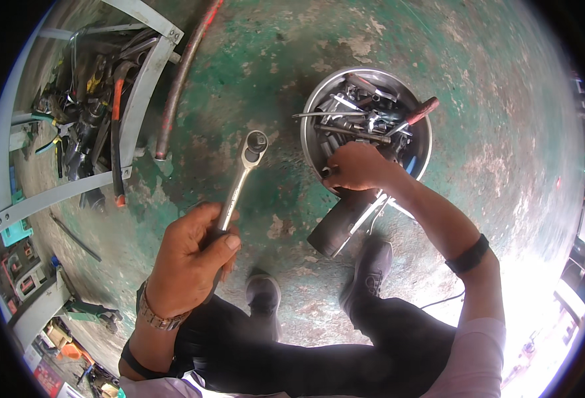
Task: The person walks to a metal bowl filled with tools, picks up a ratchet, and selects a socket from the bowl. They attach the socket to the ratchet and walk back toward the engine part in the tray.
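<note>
My left hand is wrapped round the handle of a silver ratchet wrench, whose round head points up and away from me. Over the near left part of a metal bowl, my right hand has its fingers curled closed. A small dark socket shows at its fingertips. Wrenches, sockets and other hand tools fill the bowl in a jumble. Among them lies a screwdriver with a red handle. My right palm is turned down, so its grip is partly hidden.
A dark cylinder lies against the bowl's near side, by my right shoe. At left, a grey metal rack holds piled tools, with an orange-handled tool across its edge. A long rusty pipe lies on the worn green floor.
</note>
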`<action>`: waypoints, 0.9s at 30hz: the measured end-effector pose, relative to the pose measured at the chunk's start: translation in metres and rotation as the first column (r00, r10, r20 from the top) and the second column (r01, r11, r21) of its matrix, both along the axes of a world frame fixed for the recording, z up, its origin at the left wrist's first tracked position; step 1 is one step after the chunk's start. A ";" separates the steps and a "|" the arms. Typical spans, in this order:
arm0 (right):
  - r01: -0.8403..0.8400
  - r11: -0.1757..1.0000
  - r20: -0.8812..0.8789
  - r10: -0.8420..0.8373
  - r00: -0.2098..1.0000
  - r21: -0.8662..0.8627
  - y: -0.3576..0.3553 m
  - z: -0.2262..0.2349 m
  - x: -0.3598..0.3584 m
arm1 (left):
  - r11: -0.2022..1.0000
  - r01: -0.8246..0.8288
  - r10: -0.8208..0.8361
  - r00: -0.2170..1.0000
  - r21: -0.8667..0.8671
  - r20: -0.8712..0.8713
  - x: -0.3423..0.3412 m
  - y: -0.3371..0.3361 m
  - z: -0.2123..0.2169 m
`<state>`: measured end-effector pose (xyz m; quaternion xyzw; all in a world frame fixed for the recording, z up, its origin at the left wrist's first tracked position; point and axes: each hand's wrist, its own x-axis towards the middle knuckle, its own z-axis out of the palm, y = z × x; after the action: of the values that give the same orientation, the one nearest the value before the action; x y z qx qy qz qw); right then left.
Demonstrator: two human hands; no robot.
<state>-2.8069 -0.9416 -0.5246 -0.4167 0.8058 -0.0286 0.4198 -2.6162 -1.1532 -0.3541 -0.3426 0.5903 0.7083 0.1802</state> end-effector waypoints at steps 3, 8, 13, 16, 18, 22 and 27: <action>0.004 1.000 0.034 -0.005 0.999 0.016 -0.002 0.000 -0.004 | 1.000 0.007 -0.007 1.000 -0.017 0.001 -0.001 0.000 0.000; -0.067 0.998 0.052 0.067 0.996 0.008 0.000 0.002 -0.006 | 1.000 0.001 -0.001 1.000 -0.027 0.016 -0.001 0.000 0.000; 0.053 0.989 0.131 -0.035 0.991 -0.138 0.005 0.018 -0.010 | 1.000 0.007 -0.006 1.000 -0.012 0.009 -0.001 -0.001 0.000; 0.240 0.961 0.368 -0.174 0.913 -0.140 0.007 0.038 -0.021 | 1.000 0.007 -0.007 1.000 -0.011 0.010 -0.001 -0.002 0.000; 0.341 0.926 0.465 -0.234 0.854 -0.160 0.004 0.049 -0.025 | 1.000 0.005 -0.004 1.000 -0.020 0.005 -0.001 -0.002 0.000; 0.435 0.824 0.513 -0.213 0.832 -0.364 -0.006 0.062 -0.021 | 0.999 0.027 -0.027 1.000 -0.024 0.007 -0.002 -0.003 0.001; 0.479 0.738 0.604 -0.122 0.788 -0.476 -0.021 0.068 -0.014 | 0.993 0.093 -0.089 0.994 -0.067 0.056 -0.001 -0.006 0.005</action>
<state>-2.8211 -0.9628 -0.4567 -0.3611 0.6611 -0.4705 0.4595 -2.6171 -1.1588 -0.3490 -0.3402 0.6245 0.6691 0.2158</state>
